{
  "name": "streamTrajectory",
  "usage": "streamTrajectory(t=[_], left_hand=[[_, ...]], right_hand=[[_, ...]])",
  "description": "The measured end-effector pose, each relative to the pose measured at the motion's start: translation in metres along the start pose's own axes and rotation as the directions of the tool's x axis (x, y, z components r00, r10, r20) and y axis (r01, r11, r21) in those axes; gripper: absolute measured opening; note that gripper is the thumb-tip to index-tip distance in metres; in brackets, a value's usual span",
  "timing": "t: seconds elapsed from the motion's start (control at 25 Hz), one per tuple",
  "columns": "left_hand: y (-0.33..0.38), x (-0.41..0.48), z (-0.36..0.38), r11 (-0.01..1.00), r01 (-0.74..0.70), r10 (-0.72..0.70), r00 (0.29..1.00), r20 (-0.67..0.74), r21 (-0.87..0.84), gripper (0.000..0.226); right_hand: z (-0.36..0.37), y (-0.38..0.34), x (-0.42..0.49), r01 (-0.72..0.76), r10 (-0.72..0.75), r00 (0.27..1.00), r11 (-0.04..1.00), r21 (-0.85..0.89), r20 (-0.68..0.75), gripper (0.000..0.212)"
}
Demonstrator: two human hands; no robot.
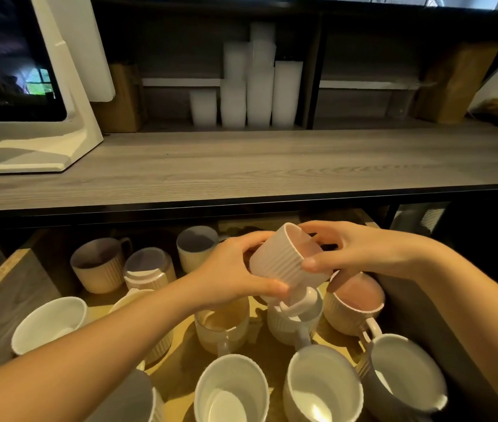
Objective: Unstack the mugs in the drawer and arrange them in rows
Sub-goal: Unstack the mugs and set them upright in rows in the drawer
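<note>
An open wooden drawer holds several ribbed ceramic mugs. I hold one pale ribbed mug tilted in the air above the drawer's middle, its handle pointing down. My left hand grips its base and side from the left. My right hand grips its rim from the right, thumb on the near side. Under it stands a white mug, and a pink-lined mug sits just right. Two stacked mugs stand at the back left.
White mugs line the drawer's front, one grey mug at the right. A grey wooden countertop overhangs the drawer's back. On it stand a white screen stand at left and stacks of white plastic cups behind.
</note>
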State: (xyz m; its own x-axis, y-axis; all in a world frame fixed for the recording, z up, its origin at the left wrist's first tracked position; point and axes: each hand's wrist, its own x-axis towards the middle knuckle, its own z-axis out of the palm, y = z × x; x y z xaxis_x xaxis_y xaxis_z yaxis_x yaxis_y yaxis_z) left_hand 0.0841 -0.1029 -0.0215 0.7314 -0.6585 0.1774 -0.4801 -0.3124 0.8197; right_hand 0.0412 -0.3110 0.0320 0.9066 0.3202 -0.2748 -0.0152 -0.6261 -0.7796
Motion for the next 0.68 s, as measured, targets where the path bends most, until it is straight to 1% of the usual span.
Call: streamTrajectory(t=[0.12, 0.2, 0.24, 0.28, 0.36, 0.4, 0.52, 0.68], left_hand=[[0.006, 0.015, 0.006, 0.997, -0.044, 0.044, 0.999, 0.000, 0.064, 0.070], [0.009, 0.028, 0.010, 0.991, -0.045, 0.040, 0.998, 0.038, 0.128, 0.074], [0.008, 0.034, 0.013, 0.980, -0.033, 0.020, 0.998, 0.067, 0.195, 0.076], [0.007, 0.040, 0.016, 0.955, -0.011, -0.017, 0.996, 0.090, 0.296, 0.078], [0.003, 0.048, 0.025, 0.859, 0.052, -0.126, 0.986, 0.111, 0.510, 0.081], [0.001, 0.049, 0.030, 0.811, 0.076, -0.175, 0.978, 0.117, 0.580, 0.081], [-0.004, 0.052, 0.047, 0.716, 0.115, -0.270, 0.955, 0.120, 0.689, 0.083], [-0.018, 0.048, 0.058, 0.607, 0.128, -0.319, 0.943, 0.093, 0.785, 0.080]], right_hand=[[-0.003, -0.002, 0.001, -0.029, 0.006, 0.987, 0.990, -0.141, -0.163, 0.070], [-0.010, -0.001, 0.002, -0.071, 0.001, 0.960, 0.969, -0.238, -0.281, 0.066], [-0.014, 0.002, 0.002, -0.115, 0.011, 0.940, 0.952, -0.285, -0.341, 0.066], [-0.017, 0.005, 0.002, -0.162, 0.026, 0.918, 0.935, -0.315, -0.395, 0.066], [-0.021, 0.012, 0.004, -0.244, 0.052, 0.876, 0.906, -0.347, -0.480, 0.068], [-0.022, 0.016, 0.005, -0.282, 0.060, 0.852, 0.890, -0.360, -0.520, 0.070], [-0.021, 0.026, 0.011, -0.341, 0.065, 0.790, 0.873, -0.349, -0.609, 0.070], [-0.008, 0.037, 0.022, -0.326, 0.060, 0.765, 0.895, -0.305, -0.641, 0.070]])
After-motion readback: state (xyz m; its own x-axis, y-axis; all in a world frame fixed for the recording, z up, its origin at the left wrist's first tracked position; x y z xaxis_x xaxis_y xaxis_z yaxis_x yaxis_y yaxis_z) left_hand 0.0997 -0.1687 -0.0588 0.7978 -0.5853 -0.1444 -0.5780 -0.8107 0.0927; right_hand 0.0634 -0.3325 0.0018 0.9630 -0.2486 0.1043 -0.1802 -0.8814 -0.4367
